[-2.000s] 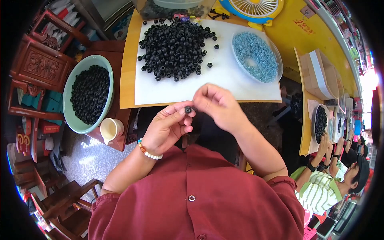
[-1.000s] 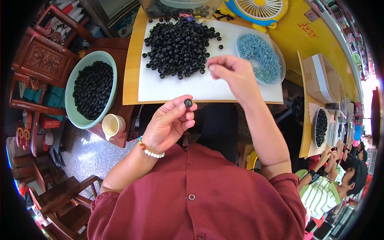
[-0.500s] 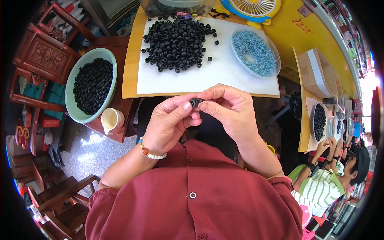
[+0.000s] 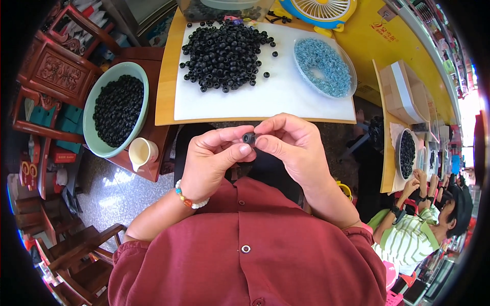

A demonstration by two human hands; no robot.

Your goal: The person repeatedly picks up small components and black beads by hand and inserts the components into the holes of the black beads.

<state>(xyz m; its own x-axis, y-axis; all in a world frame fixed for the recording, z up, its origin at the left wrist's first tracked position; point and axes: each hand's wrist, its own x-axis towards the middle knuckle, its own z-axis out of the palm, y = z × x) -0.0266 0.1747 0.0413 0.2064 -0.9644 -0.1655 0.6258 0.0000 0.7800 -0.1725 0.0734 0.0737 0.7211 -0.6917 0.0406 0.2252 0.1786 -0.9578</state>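
A small round black bead with a hole through it is pinched at the fingertips of both hands, just in front of the table edge. My left hand, with a beaded bracelet at its wrist, grips the bead from the left between thumb and fingers. From the other side, my right hand closes thumb and forefinger on it; the fingertips hide part of the bead. Beyond my hands a heap of similar black beads lies on a white board. Right of the heap sits a clear round dish of small light-blue pieces.
On the left, a pale green basin of black beads and a cream cup stand on a wooden chair. A blue-and-yellow fan is at the back. Another person sits at a table on the right.
Both hands have dropped slightly, and the bead has turned so its hole shows more plainly. My left wrist has shifted a little left. The person on the right has moved their hands.
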